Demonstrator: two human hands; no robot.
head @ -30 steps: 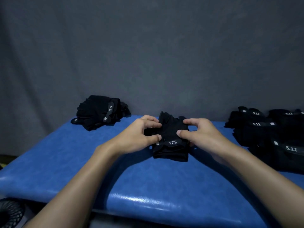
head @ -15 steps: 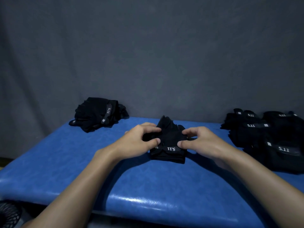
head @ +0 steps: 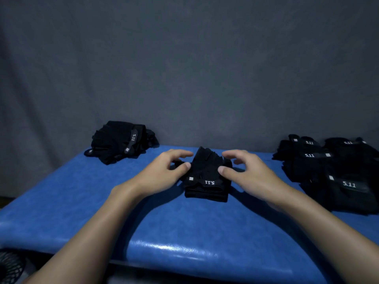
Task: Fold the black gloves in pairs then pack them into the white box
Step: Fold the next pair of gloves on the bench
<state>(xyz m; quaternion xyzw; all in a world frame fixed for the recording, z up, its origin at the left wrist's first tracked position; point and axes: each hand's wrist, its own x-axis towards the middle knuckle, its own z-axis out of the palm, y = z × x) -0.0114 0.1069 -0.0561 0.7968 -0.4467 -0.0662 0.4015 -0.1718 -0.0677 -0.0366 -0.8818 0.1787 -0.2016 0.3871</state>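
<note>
Right now the folded black fabric glove pair (head: pixel 206 177) lies mid blue padded table (head: pixel 184 228). L hand (head: pixel 162 173) & R hand (head: pixel 252 175) flank it, thumbs pressing its sides, fingers arched loose. Black glove heap (head: pixel 121 140) far left, black glove stack (head: pixel 332 171) right.

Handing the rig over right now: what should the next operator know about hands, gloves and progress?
Left hand: open, thumb touching the centre glove pair.
Right hand: same, fingers arched above it.
Centre pair looks folded, lying on the blue table; glove heap far left, more gloves at right.
White box not in view, so nothing visibly packed.
Left: remaining folding, all packing.
</note>
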